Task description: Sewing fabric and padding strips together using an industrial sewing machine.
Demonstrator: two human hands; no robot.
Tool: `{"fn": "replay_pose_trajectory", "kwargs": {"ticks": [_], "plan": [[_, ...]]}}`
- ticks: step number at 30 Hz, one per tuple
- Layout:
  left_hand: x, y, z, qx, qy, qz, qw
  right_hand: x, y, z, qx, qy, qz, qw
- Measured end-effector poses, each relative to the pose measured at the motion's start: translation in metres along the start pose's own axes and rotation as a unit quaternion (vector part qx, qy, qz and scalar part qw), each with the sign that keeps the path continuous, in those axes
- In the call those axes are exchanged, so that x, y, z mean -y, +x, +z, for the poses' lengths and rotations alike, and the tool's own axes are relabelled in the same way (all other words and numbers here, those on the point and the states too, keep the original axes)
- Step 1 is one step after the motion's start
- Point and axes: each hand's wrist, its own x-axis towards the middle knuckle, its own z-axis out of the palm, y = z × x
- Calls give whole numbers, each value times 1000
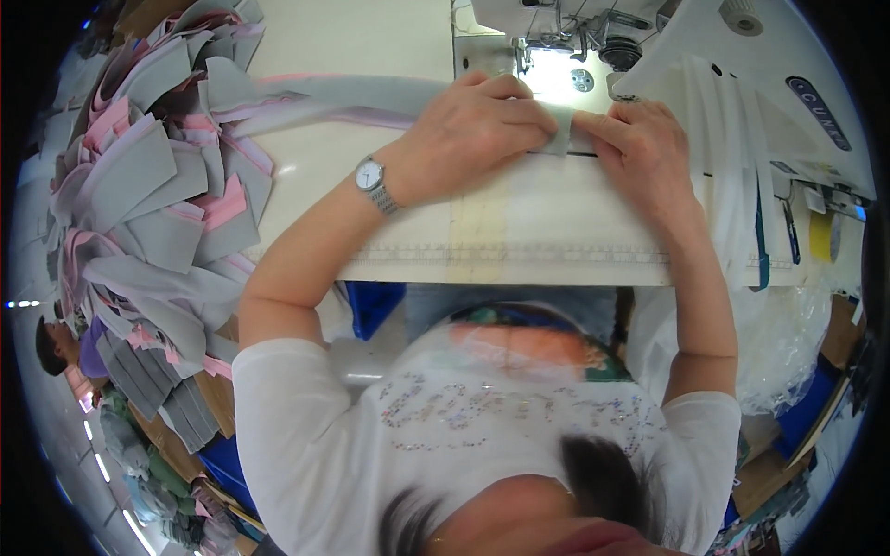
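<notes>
A long grey fabric strip point(366, 91) with lilac and pink edges runs from the pile at the left to beneath my left hand point(487, 125). The left hand is closed on it. A short grey end of the strip shows beyond the left fingertips, in front of the lit needle area of a white sewing machine point(788, 56). My right hand point(642, 148) is beside that end, its thumb side toward the cloth and its other fingers curled. Whatever it pinches is hidden.
A tall heap of grey and pink fabric pieces point(153, 176) covers the table's left side. White strips point(728, 157) hang by the machine at right. Nearby are a teal-handled tool point(762, 232), a yellow tape roll point(821, 236) and clear plastic point(788, 343). A ruler strip lines the table's front edge.
</notes>
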Motion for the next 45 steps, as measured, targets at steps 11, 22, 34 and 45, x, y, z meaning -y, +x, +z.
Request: {"fn": "replay_pose_trajectory", "kwargs": {"ticks": [11, 22, 34, 45], "plan": [[1, -4, -1, -17, 13, 9, 1000, -6, 2, -7, 8, 68, 13, 998], [21, -17, -8, -31, 69, -7, 997, -7, 16, 17, 39, -61, -30, 997], [19, -15, -3, -65, 79, -63, 993, -1, 26, 22, 32, -67, -13, 997], [29, -10, -4, -76, 34, -56, 995, -7, 27, 23, 18, -26, 23, 999]]}}
